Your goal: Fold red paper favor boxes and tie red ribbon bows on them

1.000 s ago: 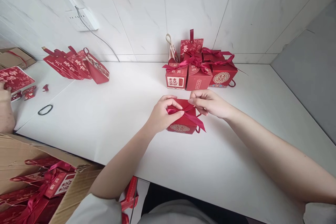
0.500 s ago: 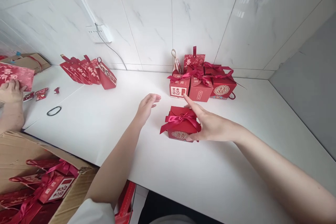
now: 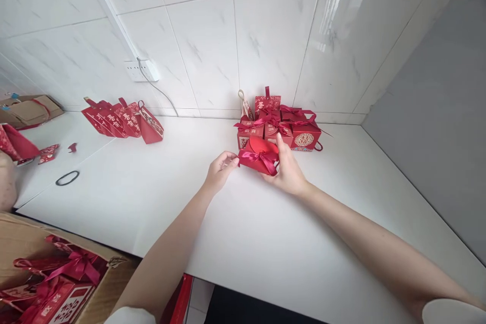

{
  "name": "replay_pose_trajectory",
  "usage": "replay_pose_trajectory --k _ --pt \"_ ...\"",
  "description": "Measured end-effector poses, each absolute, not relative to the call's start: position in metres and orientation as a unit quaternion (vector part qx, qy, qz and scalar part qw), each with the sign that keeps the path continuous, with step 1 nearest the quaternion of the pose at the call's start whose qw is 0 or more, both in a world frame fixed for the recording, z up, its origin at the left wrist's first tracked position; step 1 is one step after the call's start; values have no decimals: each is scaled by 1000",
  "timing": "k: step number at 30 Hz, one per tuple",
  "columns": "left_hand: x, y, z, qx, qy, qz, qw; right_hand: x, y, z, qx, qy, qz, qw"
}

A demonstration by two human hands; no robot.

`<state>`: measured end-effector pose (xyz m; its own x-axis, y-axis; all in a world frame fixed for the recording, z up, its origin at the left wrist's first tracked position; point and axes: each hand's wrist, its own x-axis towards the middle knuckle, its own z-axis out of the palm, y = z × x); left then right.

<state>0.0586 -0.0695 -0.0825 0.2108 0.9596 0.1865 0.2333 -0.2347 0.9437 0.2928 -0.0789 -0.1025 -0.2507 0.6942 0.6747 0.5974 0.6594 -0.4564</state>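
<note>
one red card box (image 3: pixel 255 144) is held crosswise over the white worktop (image 3: pixel 235 233), between the right hand (image 3: pixel 290 174), fingers clasping its right end, and the left hand (image 3: pixel 219 173), fingers pinching its magenta satin ribbon (image 3: pixel 249 156).

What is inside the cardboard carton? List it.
In the carton lie red packages and a magenta bow. What sits beneath them is covered, and the picture's edge cuts off part of the carton.
</note>
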Motion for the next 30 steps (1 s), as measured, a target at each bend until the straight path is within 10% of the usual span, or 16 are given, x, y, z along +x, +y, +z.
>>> replay_pose_trajectory --k 21,27,30 --pt "101 -104 -90 661 407 184 603 282 -78 -134 -450 -728 14 516" --pt "68 -91 -74 704 481 79 516 285 -75 -136 -414 -741 68 524" --pt "46 -79 -61 685 575 222 389 287 -73 -137 -388 -741 109 537"
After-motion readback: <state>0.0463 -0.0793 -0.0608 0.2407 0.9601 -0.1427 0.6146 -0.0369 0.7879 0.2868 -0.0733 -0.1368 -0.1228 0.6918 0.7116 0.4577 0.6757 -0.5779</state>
